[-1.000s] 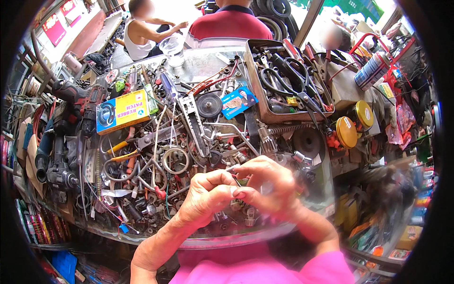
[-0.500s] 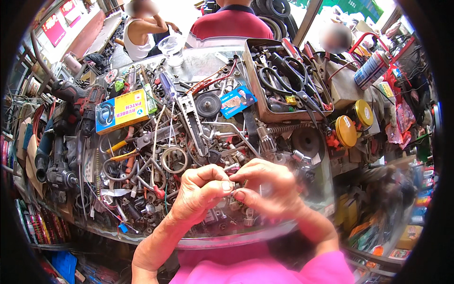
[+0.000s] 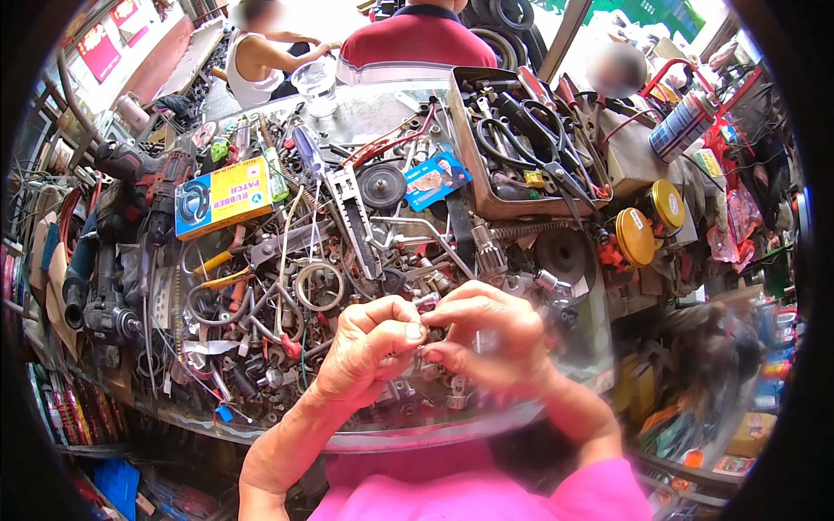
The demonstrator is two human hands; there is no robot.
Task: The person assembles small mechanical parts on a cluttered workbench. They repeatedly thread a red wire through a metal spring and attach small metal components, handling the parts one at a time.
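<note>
Over the near edge of the cluttered bench, both my hands meet fingertip to fingertip. My left hand point(image 3: 369, 347) is closed, its thumb and forefinger pinching a small metal part point(image 3: 423, 341) that is mostly covered by the fingers. From the other side, my right hand point(image 3: 491, 334) curls thumb and forefinger against the same part, partly blurred. What kind of part it is I cannot tell. Just beyond my hands lie loose bolts, sockets and fittings, along with a metal ring point(image 3: 319, 286) and a toothed metal shaft point(image 3: 489, 252).
A tool box point(image 3: 460, 130) with scissors and pliers stands at the back right, beside yellow-lidded tins point(image 3: 636, 238) and a spray can point(image 3: 684, 128). To the left are a patch box point(image 3: 224, 200) and a power drill point(image 3: 165, 187). Two people sit beyond the bench.
My right hand has risen slightly, and its fingers have shifted around the small part, which shows less now. Beyond the bench, the seated person at left has lowered an arm.
</note>
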